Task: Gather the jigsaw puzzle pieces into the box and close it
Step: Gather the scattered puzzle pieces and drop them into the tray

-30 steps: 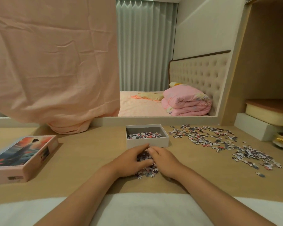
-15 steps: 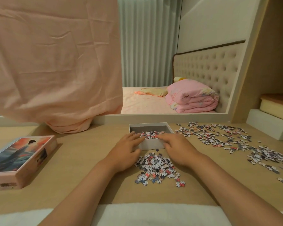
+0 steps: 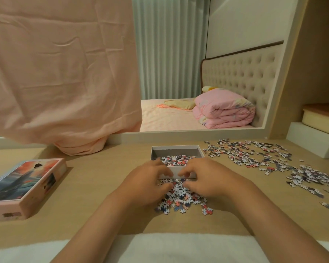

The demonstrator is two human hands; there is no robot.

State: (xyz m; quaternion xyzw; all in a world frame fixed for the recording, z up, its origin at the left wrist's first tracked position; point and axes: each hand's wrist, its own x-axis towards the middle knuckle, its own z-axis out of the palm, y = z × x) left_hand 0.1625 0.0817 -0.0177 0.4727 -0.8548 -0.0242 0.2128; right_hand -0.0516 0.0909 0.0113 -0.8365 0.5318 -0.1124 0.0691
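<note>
Hands [image 3: 147, 180] [image 3: 207, 180] around pieces [image 3: 180, 199], before box [image 3: 176, 147]

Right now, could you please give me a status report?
Left hand and right hand curled over heap of small multicoloured jigsaw pieces, grip unclear. Open white cardboard box partly filled. More loose pieces spread right; nothing blocking.

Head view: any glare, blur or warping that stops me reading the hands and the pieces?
Head view: warm, even light, no glare; left hand and right hand cast soft shadows on the desk; both look slightly smeared at the tips; near pile shows piece outlines, the box contents only specks; the wide lens leans the white frame at right.
</note>
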